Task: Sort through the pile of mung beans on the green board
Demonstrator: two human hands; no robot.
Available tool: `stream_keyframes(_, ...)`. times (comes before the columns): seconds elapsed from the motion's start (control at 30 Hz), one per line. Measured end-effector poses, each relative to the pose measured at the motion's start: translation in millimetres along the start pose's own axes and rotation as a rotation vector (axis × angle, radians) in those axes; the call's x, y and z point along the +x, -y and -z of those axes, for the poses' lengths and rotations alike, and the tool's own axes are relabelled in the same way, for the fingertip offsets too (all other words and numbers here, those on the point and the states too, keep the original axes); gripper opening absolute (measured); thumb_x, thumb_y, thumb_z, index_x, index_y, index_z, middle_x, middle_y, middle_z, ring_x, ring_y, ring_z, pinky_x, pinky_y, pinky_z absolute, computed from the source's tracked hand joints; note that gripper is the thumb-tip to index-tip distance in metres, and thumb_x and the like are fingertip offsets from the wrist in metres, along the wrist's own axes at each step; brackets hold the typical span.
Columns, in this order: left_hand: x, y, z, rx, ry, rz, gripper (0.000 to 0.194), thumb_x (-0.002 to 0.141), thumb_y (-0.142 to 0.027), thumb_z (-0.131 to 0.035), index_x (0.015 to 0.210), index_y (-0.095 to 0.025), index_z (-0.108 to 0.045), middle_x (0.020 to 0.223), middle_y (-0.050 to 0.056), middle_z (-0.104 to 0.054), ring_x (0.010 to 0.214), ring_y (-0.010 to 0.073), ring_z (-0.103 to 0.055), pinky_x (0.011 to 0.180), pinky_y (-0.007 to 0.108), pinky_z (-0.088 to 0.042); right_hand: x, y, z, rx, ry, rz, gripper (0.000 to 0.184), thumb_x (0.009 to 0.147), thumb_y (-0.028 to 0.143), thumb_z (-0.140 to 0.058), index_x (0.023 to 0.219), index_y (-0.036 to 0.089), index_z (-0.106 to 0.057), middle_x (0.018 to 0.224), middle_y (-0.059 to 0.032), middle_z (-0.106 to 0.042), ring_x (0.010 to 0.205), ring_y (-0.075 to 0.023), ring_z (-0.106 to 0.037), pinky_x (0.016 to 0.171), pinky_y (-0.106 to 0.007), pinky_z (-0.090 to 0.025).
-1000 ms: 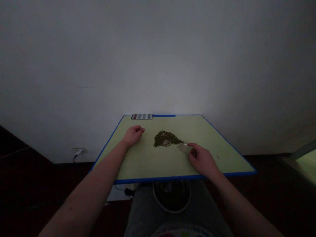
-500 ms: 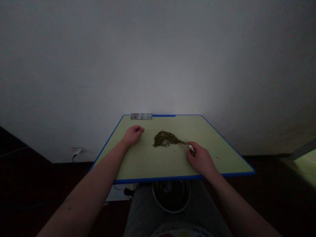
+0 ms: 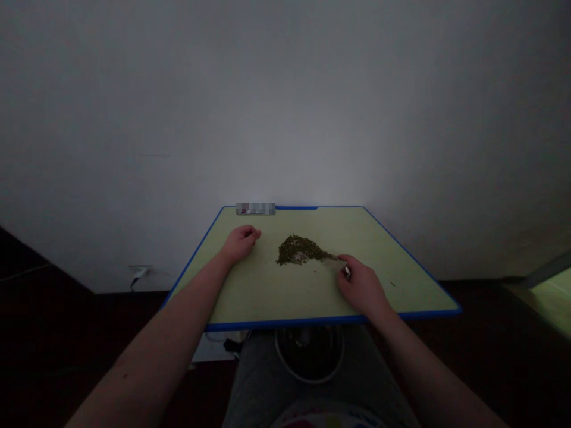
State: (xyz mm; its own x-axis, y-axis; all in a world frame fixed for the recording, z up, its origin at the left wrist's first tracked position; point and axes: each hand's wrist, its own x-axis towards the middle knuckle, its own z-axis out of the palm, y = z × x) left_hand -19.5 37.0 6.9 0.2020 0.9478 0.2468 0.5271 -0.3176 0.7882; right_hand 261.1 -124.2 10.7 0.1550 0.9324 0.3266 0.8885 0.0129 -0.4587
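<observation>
A heap of small dark green grains (image 3: 303, 249) lies on the pale yellow-green folding table (image 3: 267, 297), with a narrow tail of grains running right. Where that tail ends, my right hand (image 3: 360, 284) is closed around a small, thin, pale object (image 3: 346, 270); its kind is too blurred to tell. My left hand (image 3: 241, 242) rests on the table to the left of the heap, apart from it. Its fingers are curled, with thumb and fingertips together, and whatever they may hold is hidden.
A metal bowl (image 3: 311, 356) sits on my lap under the table's blue front edge (image 3: 285, 323). At the back left of the table lies a blurred-out flat strip (image 3: 255, 208). The wall (image 3: 294, 119) stands right behind, with a plugged-in socket (image 3: 140, 272) low on the left.
The pale object in my right hand has tilted and shows less of itself. Both hands stay almost where they were, and the heap looks the same.
</observation>
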Motion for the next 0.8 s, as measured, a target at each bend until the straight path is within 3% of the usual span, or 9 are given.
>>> stream_keyframes(0.43, -1.5, -3.5, 0.0, 0.001, -0.003, 0.03, 0.029, 0.071, -0.044, -0.048, 0.064, -0.016, -0.052, 0.048, -0.004, -0.044, 0.046, 0.0089, -0.039, 0.047, 0.021, -0.03, 15.4, 11.9, -11.3, 0.075, 0.093, 0.133, 0.037, 0.074, 0.017, -0.046, 0.111, 0.02, -0.054, 0.075, -0.0015, -0.062, 0.062, -0.0122, -0.053, 0.059, -0.022, -0.036)
stream_keyframes(0.8, -1.1, -1.4, 0.8, 0.01, -0.001, 0.0, 0.03, 0.072, -0.043, -0.047, 0.063, -0.016, -0.052, 0.049, -0.004, -0.045, 0.046, 0.0089, -0.04, 0.048, 0.022, -0.031, 13.5, 5.3, -8.6, 0.135, 0.131, 0.125, 0.04, 0.073, 0.017, -0.046, 0.112, 0.019, -0.053, 0.072, -0.0004, -0.061, 0.059, -0.0116, -0.052, 0.057, -0.022, -0.036)
